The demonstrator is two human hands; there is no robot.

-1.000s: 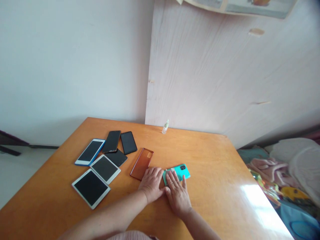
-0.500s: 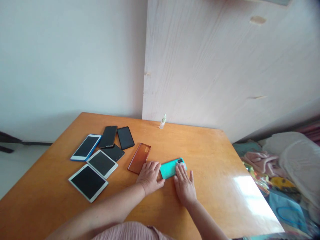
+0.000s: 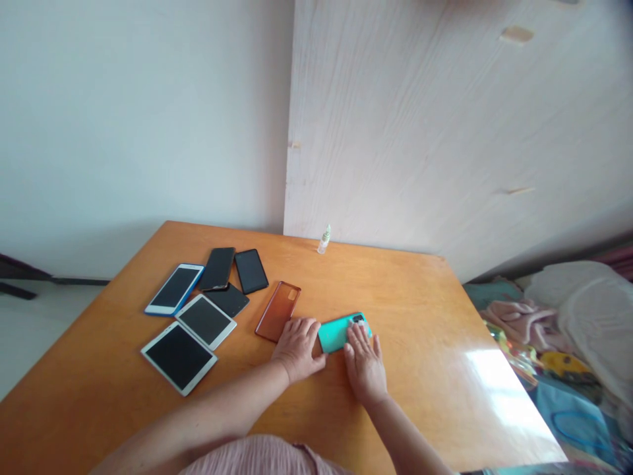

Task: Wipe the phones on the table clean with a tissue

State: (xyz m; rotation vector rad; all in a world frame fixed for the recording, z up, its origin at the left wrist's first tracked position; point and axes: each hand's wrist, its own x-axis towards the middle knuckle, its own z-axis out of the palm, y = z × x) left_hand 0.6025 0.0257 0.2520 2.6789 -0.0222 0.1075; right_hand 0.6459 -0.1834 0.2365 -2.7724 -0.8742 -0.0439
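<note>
Now the right hand, seemingly on tissue, sits farther along the phone.

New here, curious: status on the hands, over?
Right hand over whitish wad on turquoise rectangular phone; left hand at phone's left end; translucent brown plastic case beside left hand.
</note>
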